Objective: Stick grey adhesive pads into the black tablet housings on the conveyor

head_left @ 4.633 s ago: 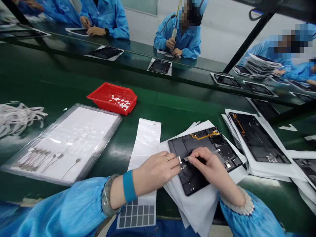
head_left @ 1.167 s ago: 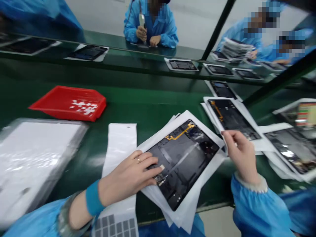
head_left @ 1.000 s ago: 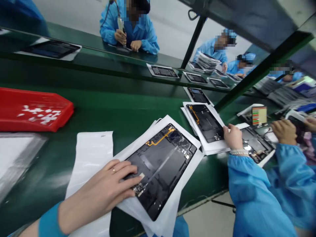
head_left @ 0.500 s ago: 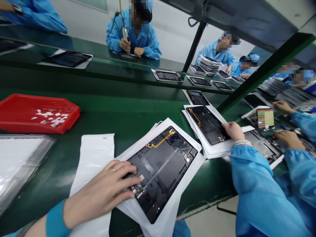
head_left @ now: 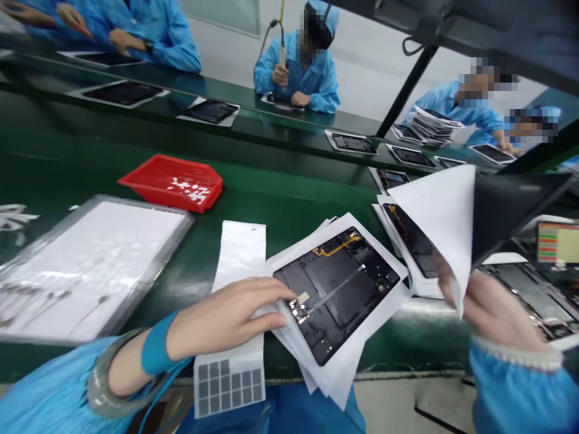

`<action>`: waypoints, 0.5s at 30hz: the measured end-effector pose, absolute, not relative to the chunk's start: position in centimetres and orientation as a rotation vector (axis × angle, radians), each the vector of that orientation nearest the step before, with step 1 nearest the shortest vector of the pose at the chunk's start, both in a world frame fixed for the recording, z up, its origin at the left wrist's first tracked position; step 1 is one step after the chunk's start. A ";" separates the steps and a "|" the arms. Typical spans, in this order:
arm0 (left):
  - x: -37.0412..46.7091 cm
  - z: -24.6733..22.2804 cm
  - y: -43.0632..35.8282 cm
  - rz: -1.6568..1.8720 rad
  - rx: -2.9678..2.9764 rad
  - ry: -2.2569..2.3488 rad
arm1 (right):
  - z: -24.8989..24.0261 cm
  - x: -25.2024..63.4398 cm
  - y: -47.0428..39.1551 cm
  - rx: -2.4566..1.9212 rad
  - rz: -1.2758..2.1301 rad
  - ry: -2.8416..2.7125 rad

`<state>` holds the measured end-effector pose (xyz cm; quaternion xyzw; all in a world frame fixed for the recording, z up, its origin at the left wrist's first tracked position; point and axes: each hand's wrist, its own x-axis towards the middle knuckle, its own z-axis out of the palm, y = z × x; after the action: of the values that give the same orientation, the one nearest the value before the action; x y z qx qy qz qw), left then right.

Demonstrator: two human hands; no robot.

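Note:
My left hand [head_left: 253, 307] has its fingers stretched out at the left corner of a black tablet housing [head_left: 335, 295]. The index fingertip touches the housing beside a small circuit board, and the thumb lies lower, apart from it. Inside this housing runs an orange flex cable [head_left: 337, 247]; white paper sheets [head_left: 384, 313] lie under it. At the right, my right hand [head_left: 493, 307], blurred, grips a raised, steeply tilted dark panel [head_left: 506, 211] together with a white sheet [head_left: 441, 211]. Below my left forearm extends a label strip [head_left: 228, 386] with grey squares.
A red bin [head_left: 169, 181] holds small white pieces. Left of me lies a clear-edged tray [head_left: 94, 259] with thin wired parts. Another housing on paper [head_left: 409, 241] sits partly behind the raised sheet. Several co-workers in blue [head_left: 298, 66] sit across the green bench [head_left: 289, 187].
My right hand has lifted a dark panel and white sheet from the right-hand stack and tilted them up. My left hand's fingers have drawn back toward the housing's edge. The view has shifted left.

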<state>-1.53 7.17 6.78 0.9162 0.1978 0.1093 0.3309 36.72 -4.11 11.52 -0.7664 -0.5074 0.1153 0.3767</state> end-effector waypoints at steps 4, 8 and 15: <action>-2.2 6.1 5.9 0.248 2.101 0.637 | 7.9 27.6 -6.0 -1.799 0.685 -1.103; -2.5 5.0 5.2 0.318 1.744 0.647 | 5.5 21.9 -6.3 -1.643 0.967 -0.713; -2.4 3.0 6.1 0.372 1.282 0.721 | 5.1 22.7 -7.1 -1.708 1.174 -0.514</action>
<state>-2.39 6.10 3.02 0.5812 0.3269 0.1688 0.7259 22.74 -7.09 5.15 -0.7009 -0.2109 0.4816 0.4820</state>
